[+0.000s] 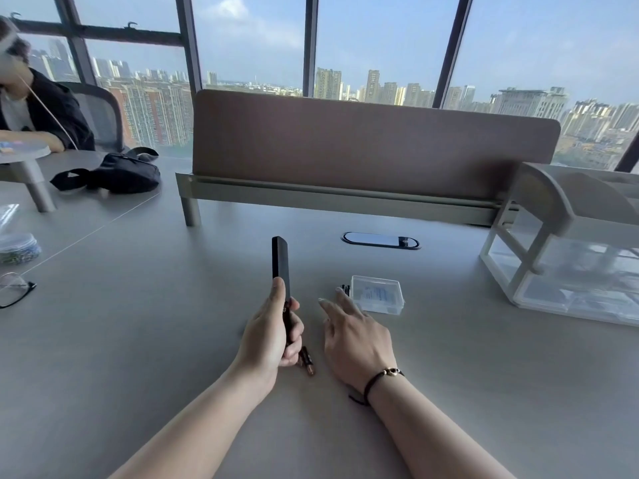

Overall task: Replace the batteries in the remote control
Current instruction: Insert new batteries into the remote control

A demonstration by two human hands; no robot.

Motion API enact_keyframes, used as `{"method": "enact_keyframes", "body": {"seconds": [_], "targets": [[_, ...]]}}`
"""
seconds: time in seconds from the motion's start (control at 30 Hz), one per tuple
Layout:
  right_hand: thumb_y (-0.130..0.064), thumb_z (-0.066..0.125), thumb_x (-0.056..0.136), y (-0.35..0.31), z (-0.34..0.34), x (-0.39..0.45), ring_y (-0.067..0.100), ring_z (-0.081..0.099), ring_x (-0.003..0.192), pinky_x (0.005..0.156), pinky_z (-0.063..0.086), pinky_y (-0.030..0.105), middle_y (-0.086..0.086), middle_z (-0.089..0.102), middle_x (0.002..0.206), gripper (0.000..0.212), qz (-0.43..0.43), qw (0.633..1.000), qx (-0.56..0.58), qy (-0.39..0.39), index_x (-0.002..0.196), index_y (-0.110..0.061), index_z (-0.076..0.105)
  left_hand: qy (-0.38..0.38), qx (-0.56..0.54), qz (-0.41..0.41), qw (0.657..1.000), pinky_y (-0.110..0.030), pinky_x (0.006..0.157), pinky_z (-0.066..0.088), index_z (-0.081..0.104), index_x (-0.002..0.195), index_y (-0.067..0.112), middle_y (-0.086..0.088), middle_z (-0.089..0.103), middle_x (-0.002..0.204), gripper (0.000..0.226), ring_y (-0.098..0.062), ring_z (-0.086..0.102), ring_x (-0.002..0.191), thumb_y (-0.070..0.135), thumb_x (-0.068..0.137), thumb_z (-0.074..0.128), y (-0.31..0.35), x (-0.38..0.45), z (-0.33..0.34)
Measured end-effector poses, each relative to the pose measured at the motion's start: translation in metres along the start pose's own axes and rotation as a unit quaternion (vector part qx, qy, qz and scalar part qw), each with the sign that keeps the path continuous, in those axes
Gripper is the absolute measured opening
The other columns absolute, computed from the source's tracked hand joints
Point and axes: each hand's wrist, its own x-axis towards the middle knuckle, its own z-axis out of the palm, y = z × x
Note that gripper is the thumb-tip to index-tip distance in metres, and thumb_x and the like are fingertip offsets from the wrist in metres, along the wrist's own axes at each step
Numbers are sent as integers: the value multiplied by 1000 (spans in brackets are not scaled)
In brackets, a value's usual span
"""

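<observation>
Left hand (273, 335) grips the remote (281, 271) on edge while right hand (356, 335), open and empty, should pinch one fresh battery (344, 289) beside the box (378, 294).

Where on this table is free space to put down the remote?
Bare table lies left of the left hand holding the remote. Also free: between clear box and organizer. Crowded: batteries between both hands, right hand by the box.
</observation>
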Motion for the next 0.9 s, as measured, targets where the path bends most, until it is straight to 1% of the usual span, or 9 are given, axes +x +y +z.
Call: {"method": "enact_keyframes", "body": {"seconds": [0.13, 0.3, 0.43, 0.53, 0.63, 0.67, 0.73, 0.8, 0.9], "targets": [[-46, 36, 96, -3, 4, 14, 27, 51, 131, 95, 48, 42, -3, 20, 165, 50, 30, 999, -27, -21, 146, -42, 33, 2, -29, 50, 998, -13, 39, 16, 48, 85, 10, -5, 36, 48, 51, -11, 22, 30, 59, 94, 39, 3, -1, 0], [-54, 33, 95, -5, 6, 23, 32, 53, 129, 98, 46, 42, 11, 16, 165, 57, 65, 995, -66, -40, 149, -37, 29, -8, -27, 61, 998, -14, 39, 17, 48, 85, 10, -5, 35, 49, 51, -11, 21, 32, 59, 95, 38, 3, -2, 0], [-57, 31, 94, -7, 9, 26, 35, 55, 125, 97, 46, 43, 16, 25, 161, 59, 85, 991, -92, -47, 148, -32, 35, -21, -29, 51, 998, -15, 39, 17, 48, 87, 10, -5, 36, 48, 53, -11, 22, 31, 61, 94, 37, 2, -2, -2], [-56, 32, 94, -7, 9, 24, 34, 56, 123, 94, 46, 42, 11, 35, 157, 58, 91, 991, -92, -34, 143, -26, 42, -42, -40, 28, 998, -18, 42, 12, 48, 88, 10, -4, 37, 49, 55, -12, 24, 30, 63, 93, 36, 2, -3, -2], [-51, 34, 95, -6, 6, 16, 31, 56, 122, 90, 47, 40, 5, 44, 149, 52, 74, 993, -86, -12, 138, -25, 47, -51, -53, 22, 997, -23, 43, 10, 48, 88, 10, -5, 38, 49, 55, -13, 25, 30, 64, 91, 38, 3, -3, -3], [-49, 34, 96, -6, 4, 11, 30, 55, 121, 88, 48, 39, 3, 47, 144, 48, 64, 995, -82, -3, 134, -26, 50, -51, -55, 22, 997, -24, 44, 10, 48, 88, 10, -5, 38, 49, 55, -13, 25, 31, 64, 91, 39, 4, -3, -3], [-45, 36, 96, -1, 0, 0, 26, 58, 115, 81, 50, 37, -3, 56, 130, 37, 46, 996, -68, 21, 120, -28, 59, -50, -57, 21, 997, -24, 44, 10, 48, 88, 10, -5, 38, 50, 55, -14, 24, 32, 64, 90, 40, 4, -3, -4], [-41, 43, 95, 7, -4, -12, 21, 62, 106, 73, 51, 33, -9, 62, 116, 28, 38, 997, -44, 42, 106, -29, 66, -52, -61, 16, 997, -25, 44, 10, 49, 88, 11, -5, 38, 51, 55, -14, 25, 33, 65, 89, 41, 5, -4, -3], [-36, 56, 91, 18, -13, -25, 21, 64, 90, 63, 44, 30, -8, 65, 99, 18, 50, 997, 1, 65, 87, -23, 68, -62, -77, 2, 995, -27, 46, 9, 49, 90, 11, -5, 39, 51, 54, -15, 27, 33, 65, 89, 43, 5, -5, -4]]}}
